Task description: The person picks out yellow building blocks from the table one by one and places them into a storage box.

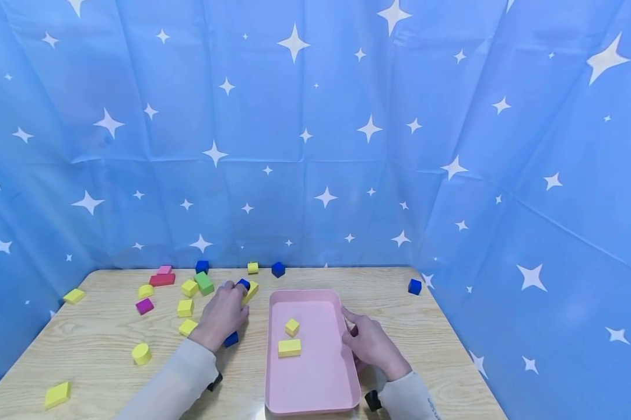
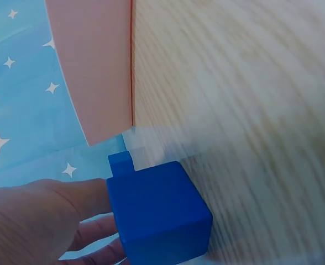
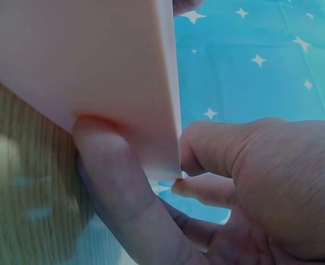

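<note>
My left hand (image 1: 222, 315) reaches over the table with its fingertips at a yellow oblong block (image 1: 251, 292) and a blue block (image 1: 244, 284); whether they pinch either is hidden. Near the wrist, partly under that hand, lies a blue cube (image 1: 231, 339), which looms large in the left wrist view (image 2: 162, 215) and covers the fingertips there. With my right hand (image 1: 374, 345) I grip the right wall of a pink tray (image 1: 312, 402). In the right wrist view, fingers rest against the tray's outer side. Inside the tray lie a yellow cube (image 1: 292, 327) and a yellow oblong block (image 1: 289, 348).
Several yellow blocks, a green block (image 1: 204, 284), a red block (image 1: 162, 280) and a magenta block (image 1: 144, 306) are scattered left. Blue blocks stand at the back (image 1: 278, 269) and far right (image 1: 414, 286). A blue starred curtain (image 1: 315, 146) hangs behind the wooden table (image 1: 100, 373).
</note>
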Motion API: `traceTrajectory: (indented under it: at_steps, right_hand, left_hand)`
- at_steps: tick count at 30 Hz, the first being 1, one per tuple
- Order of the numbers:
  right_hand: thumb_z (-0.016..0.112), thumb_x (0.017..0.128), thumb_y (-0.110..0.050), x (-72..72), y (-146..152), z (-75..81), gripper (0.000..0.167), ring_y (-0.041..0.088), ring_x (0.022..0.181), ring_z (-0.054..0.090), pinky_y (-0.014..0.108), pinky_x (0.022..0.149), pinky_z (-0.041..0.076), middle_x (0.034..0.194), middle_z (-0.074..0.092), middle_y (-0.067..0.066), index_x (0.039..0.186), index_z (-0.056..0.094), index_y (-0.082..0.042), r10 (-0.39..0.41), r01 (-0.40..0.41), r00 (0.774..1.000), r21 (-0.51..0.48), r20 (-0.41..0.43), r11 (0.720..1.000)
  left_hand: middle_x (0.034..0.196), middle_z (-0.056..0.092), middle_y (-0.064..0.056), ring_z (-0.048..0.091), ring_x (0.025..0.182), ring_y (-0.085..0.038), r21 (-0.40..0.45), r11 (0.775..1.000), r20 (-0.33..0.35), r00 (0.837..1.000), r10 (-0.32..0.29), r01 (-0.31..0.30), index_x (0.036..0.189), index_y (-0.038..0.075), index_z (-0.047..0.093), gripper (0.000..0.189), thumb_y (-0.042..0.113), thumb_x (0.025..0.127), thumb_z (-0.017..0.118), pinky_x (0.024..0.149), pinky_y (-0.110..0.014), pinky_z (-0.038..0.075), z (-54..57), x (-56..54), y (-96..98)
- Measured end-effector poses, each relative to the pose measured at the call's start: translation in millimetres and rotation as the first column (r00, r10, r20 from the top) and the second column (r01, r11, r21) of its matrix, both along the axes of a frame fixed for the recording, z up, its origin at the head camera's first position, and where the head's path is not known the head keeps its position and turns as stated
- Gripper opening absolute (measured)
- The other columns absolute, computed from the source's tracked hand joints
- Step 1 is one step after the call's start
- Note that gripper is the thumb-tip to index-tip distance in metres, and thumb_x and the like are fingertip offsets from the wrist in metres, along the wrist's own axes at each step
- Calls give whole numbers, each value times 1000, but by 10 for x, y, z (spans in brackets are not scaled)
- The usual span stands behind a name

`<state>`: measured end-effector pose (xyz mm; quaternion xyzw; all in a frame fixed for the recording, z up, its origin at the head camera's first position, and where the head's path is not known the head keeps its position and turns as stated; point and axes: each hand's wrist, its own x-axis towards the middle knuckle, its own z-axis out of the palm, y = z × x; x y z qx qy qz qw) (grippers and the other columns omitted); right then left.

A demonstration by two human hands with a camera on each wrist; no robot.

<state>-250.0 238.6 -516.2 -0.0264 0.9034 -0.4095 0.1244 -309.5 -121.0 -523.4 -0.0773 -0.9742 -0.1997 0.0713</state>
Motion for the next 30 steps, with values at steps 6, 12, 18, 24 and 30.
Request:
traceTrajectory:
  at_steps: [6, 12, 18, 24, 30]
  right_hand:
    - [66, 113, -8, -3, -4, -5, 72, 23, 69, 73, 37, 54, 67, 91, 69, 12, 181, 41, -11, 0, 0, 1000, 2, 3, 1000]
    - [66, 113, -8, -11, -1, -4, 73, 23, 69, 73, 37, 54, 67, 91, 69, 12, 181, 42, -12, -2, 2, 1000, 10, 1, 1000]
    - [67, 113, -9, -17, -3, -5, 73, 22, 69, 74, 37, 54, 67, 92, 70, 12, 181, 42, -12, -6, 6, 1000, 19, 5, 1000]
    - [65, 112, -7, -11, -2, -7, 73, 22, 68, 74, 39, 52, 67, 93, 70, 12, 181, 41, -10, 4, -4, 1000, 11, -6, 1000]
    - [65, 112, -6, -8, -2, -2, 73, 22, 67, 74, 39, 53, 67, 92, 70, 12, 181, 41, -10, 4, -4, 1000, 3, -4, 1000]
  left_hand:
    - [122, 77, -27, 76, 103, -33, 7, 1000, -11, 1000, -19, 19, 129, -9, 78, 30, 3, 103, 84, 90, -51, 72, -9, 0, -11]
    - [116, 76, -25, 76, 96, -29, 27, 999, 21, 1000, -23, 23, 122, -8, 80, 23, 4, 103, 84, 85, -48, 72, -38, -6, -3]
    - [104, 73, -19, 67, 85, -22, 35, 999, 29, 999, -22, 21, 112, -5, 81, 13, 3, 103, 85, 77, -43, 69, -46, -4, 7]
    - [111, 76, -21, 72, 92, -25, 36, 999, 28, 999, -19, 18, 119, -7, 82, 19, 3, 103, 86, 88, -48, 73, -40, 11, 13]
    - [119, 77, -24, 78, 101, -29, 40, 999, 27, 1000, -14, 12, 126, -7, 82, 24, 2, 103, 85, 95, -51, 74, -28, 24, 16]
